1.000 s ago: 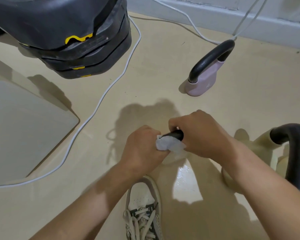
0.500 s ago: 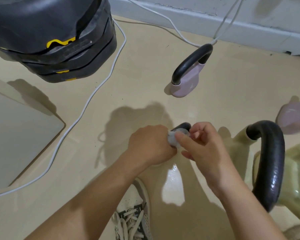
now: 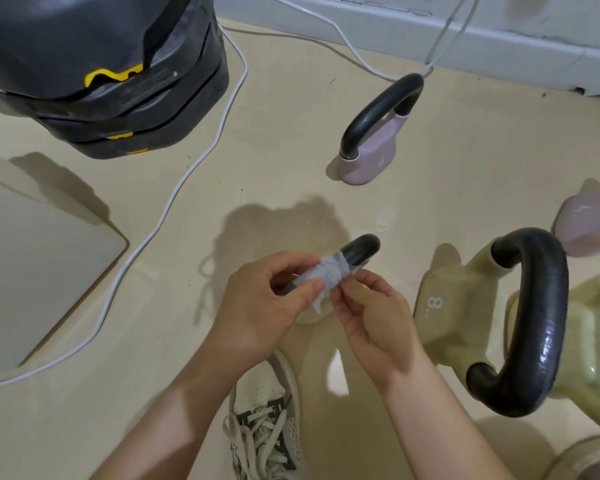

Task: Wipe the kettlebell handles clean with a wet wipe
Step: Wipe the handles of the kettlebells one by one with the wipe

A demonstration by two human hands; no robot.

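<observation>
A white wet wipe (image 3: pixel 328 276) is wrapped around the black handle (image 3: pixel 359 250) of a cream kettlebell whose body is mostly hidden under my hands. My left hand (image 3: pixel 257 313) pinches the wipe's left side against the handle. My right hand (image 3: pixel 371 317) pinches the wipe's lower right edge from below. To the right stands a pale yellow kettlebell (image 3: pixel 454 306) marked 8 with a thick black handle (image 3: pixel 537 327). A lilac kettlebell (image 3: pixel 371 161) with a black handle (image 3: pixel 378 112) stands further back.
Stacked black weight plates (image 3: pixel 111 74) sit at the upper left, with a white cable (image 3: pixel 174 199) running across the floor past them. A pale panel (image 3: pixel 32 271) lies at the left. My sneaker (image 3: pixel 264 420) is below my hands. Another lilac kettlebell (image 3: pixel 589 223) shows at the right edge.
My right hand has let go of the handle and now pinches the wipe from below. The wipe has spread along the handle, and more of the black handle shows.
</observation>
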